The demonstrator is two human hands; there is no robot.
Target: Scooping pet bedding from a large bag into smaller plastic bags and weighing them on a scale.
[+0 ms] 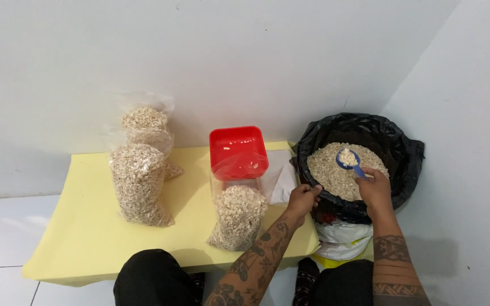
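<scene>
My right hand [374, 187] grips a blue scoop [349, 160] heaped with pale grain flakes, held over a black-lined sack [405, 158] full of the same flakes [336, 170]. At the sack's near-left rim, my left hand [303, 199] pinches the black plastic liner. On the yellow table [86, 226] just left of that hand stands a clear plastic bag of flakes [237, 217], partly filled, its mouth reaching up to a red square tub [238, 152].
Two filled clear bags stand on the table's left: one in front [138, 184], one behind [147, 127] against the white wall. A stack of empty clear bags [282, 178] lies by the sack. White tiled floor [1, 226] lies left; my knees are below the table edge.
</scene>
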